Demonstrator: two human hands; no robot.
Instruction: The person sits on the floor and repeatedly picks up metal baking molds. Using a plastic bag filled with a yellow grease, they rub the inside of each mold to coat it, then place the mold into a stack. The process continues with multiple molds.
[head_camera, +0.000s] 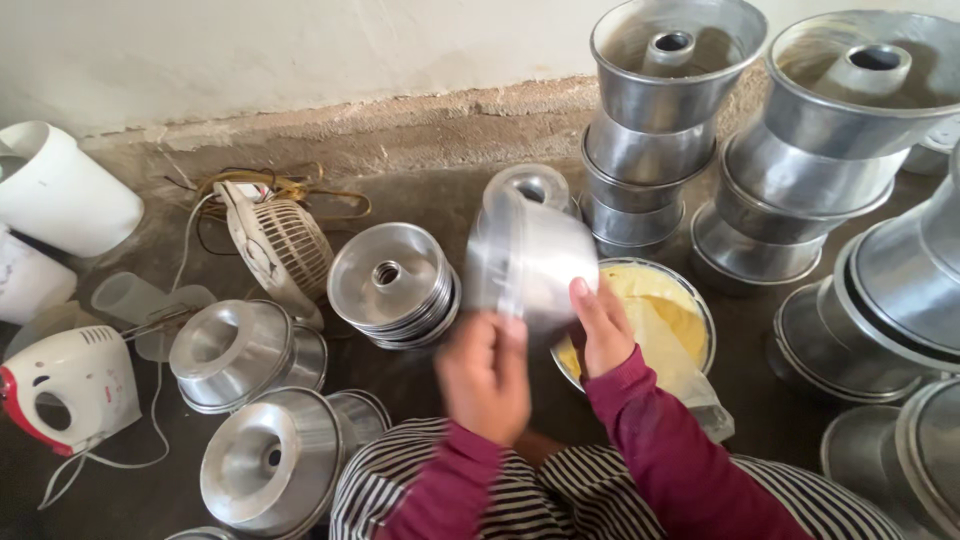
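Aluminium tube pan (530, 255) is tilted over the bowl of yellow batter (665, 310), right hand (603, 330) gripping its rim, left hand (485, 375) curled at its base, blurred. Step in hand looks like preparing this mould; next needs steady support over the bowl.

Both hands gripped a tilted metal tube pan (530, 255): the left hand (487, 375) at its six o'clock, the right hand (603, 325) at four. Beneath sat a bowl of yellow batter (672, 310); a white hand mixer (70, 385) lay at nine o'clock.
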